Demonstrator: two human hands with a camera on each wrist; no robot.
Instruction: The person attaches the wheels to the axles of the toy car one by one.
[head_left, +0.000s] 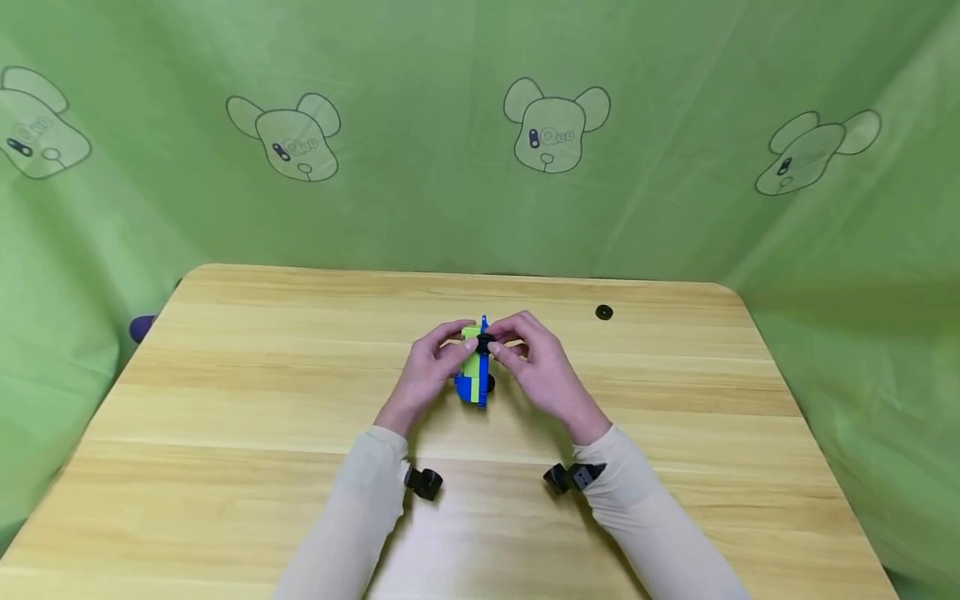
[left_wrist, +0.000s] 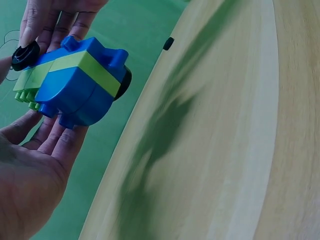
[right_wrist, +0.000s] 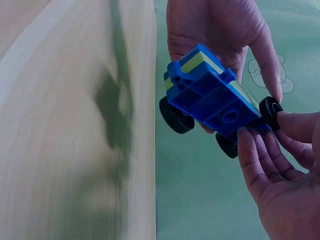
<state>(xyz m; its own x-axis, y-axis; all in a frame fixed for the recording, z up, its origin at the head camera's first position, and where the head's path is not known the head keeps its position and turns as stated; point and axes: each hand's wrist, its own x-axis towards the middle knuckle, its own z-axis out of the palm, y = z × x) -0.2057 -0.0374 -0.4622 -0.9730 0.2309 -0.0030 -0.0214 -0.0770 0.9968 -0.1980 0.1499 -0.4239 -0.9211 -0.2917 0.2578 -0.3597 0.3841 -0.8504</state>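
A toy car (head_left: 471, 367) of blue and lime-green blocks is held up over the table, tilted on its side. My left hand (head_left: 431, 367) grips its body, with the thumb reaching to a black wheel (head_left: 485, 343). That wheel (right_wrist: 270, 112) sits at one corner of the blue underside, pinched by my right hand (head_left: 543, 367) between thumb and fingers. Other right-hand fingers touch the underside. The right wrist view shows two more black wheels along the opposite side. Whether the pinched wheel is fully seated cannot be told.
A loose black wheel (head_left: 603, 312) lies near the far edge of the wooden table (head_left: 262, 375), to the right. Green cloth (head_left: 420, 208) with printed animal heads hangs behind and at the sides. Something purple (head_left: 141, 327) shows beyond the left edge.
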